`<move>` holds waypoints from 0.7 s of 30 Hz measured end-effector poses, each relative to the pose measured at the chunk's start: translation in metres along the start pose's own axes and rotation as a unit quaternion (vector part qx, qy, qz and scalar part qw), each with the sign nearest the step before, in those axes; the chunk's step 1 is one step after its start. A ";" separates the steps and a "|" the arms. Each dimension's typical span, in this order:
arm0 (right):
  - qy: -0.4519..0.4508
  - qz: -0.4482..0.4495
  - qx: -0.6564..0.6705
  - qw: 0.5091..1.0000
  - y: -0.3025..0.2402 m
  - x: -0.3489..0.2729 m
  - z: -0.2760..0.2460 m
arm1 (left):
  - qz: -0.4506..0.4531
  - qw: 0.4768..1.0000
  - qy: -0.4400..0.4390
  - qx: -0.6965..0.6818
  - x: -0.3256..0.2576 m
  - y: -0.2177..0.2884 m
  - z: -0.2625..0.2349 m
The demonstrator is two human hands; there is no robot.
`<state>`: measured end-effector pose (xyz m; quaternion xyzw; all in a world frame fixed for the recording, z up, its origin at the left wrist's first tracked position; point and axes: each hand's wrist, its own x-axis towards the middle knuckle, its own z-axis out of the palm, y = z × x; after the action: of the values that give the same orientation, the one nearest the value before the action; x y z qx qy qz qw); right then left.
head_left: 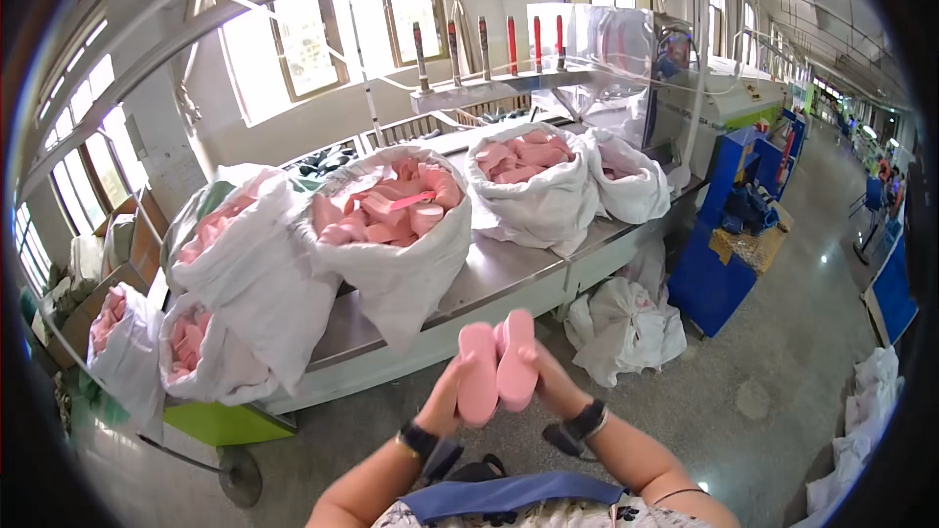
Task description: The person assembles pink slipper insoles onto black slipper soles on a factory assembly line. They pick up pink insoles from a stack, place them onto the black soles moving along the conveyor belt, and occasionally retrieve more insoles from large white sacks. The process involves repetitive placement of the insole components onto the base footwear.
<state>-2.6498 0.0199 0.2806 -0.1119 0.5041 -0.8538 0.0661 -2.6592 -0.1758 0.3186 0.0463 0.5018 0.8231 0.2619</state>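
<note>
My left hand (445, 403) and my right hand (555, 383) hold a pair of pink foam shoe soles (497, 367) upright and pressed side by side, in front of my body. The left hand grips the left sole from below, the right hand grips the right sole. Past them stands a long metal table (509, 274) carrying several white sacks. The nearest open sack (391, 235) is filled with more pink soles.
More white sacks of pink soles sit at the table's left end (230, 264) and right end (533, 186). A tied white sack (626, 328) lies on the floor under the table. A blue machine (734, 235) stands to the right. Grey floor stretches right.
</note>
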 end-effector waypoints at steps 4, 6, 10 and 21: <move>0.038 -0.044 -0.018 0.998 -0.070 0.158 -0.081 | 0.031 0.997 -0.060 0.024 0.193 0.076 0.001; 0.176 -0.015 -0.174 0.969 -0.104 0.242 -0.133 | 0.045 0.995 -0.083 0.038 0.298 0.116 0.002; 0.217 0.020 -0.223 0.950 -0.161 0.407 -0.274 | 0.044 0.986 -0.059 0.146 0.480 0.169 0.015; 0.209 0.082 -0.611 0.760 -0.142 0.642 -0.446 | 0.143 0.780 -0.130 0.595 0.507 0.307 -0.003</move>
<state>-3.3848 0.3209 0.2769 0.0942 0.9272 -0.3586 -0.0537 -3.2137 -0.0465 0.4838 0.3707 0.8405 0.3752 0.1241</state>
